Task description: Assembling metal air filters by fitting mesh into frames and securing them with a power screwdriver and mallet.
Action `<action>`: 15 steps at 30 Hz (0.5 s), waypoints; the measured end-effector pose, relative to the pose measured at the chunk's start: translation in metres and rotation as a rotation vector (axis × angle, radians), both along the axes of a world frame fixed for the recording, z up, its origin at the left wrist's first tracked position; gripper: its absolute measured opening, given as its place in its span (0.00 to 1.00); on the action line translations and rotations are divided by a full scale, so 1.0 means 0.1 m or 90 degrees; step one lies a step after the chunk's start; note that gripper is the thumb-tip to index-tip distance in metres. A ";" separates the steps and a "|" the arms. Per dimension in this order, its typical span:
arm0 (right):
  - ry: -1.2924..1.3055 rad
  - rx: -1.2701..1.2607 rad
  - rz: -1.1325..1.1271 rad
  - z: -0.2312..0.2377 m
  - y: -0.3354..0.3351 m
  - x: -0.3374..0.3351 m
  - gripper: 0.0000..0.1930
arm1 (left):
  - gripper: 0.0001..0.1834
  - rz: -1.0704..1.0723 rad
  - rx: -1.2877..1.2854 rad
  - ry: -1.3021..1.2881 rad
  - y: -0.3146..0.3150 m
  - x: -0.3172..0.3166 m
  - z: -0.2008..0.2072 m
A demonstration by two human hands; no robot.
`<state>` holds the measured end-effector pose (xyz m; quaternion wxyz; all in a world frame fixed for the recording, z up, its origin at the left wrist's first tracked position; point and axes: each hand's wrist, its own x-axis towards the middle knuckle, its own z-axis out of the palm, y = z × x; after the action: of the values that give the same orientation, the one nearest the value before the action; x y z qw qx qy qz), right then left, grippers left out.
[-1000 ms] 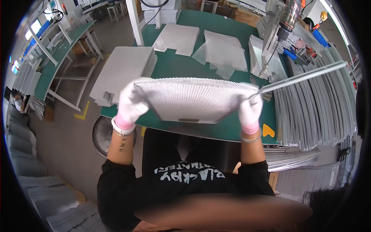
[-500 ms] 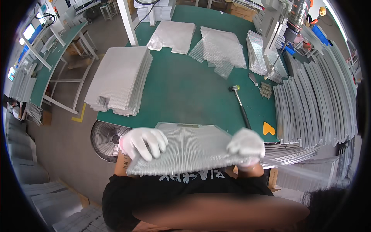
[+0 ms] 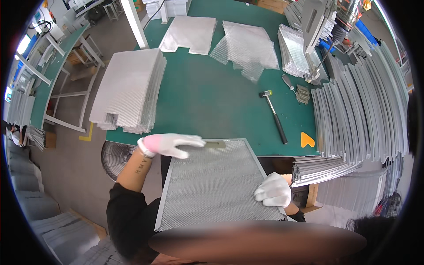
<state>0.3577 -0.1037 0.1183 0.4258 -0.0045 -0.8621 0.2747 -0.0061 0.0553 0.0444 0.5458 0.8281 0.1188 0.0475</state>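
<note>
the mesh panel (image 3: pixel 212 185) looks light, best held by its stiff rim (image 3: pixel 164 194): right hand (image 3: pixel 273 190) clasps three o'clock, left hand (image 3: pixel 176 145) unclasped near ten.

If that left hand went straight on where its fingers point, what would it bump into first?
The left hand would probably meet the small olive-grey plate at the far edge of the framed mesh panel, just right of the fingertips. Depth is unclear; it might pass above.

floor: grey (image 3: pixel 66 168), yellow corner mark (image 3: pixel 86 138) | left: green-topped bench (image 3: pixel 42 104), white frame (image 3: pixel 64 123)
</note>
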 end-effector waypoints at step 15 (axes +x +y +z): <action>-0.129 0.037 -0.331 0.07 -0.28 -0.07 0.09 | 0.33 -0.132 0.176 0.079 -0.11 0.85 0.12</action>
<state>0.3512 -0.1320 0.1256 0.3934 -0.2409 -0.8777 0.1296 0.0789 0.0440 0.0560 0.4205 0.9043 0.0584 -0.0442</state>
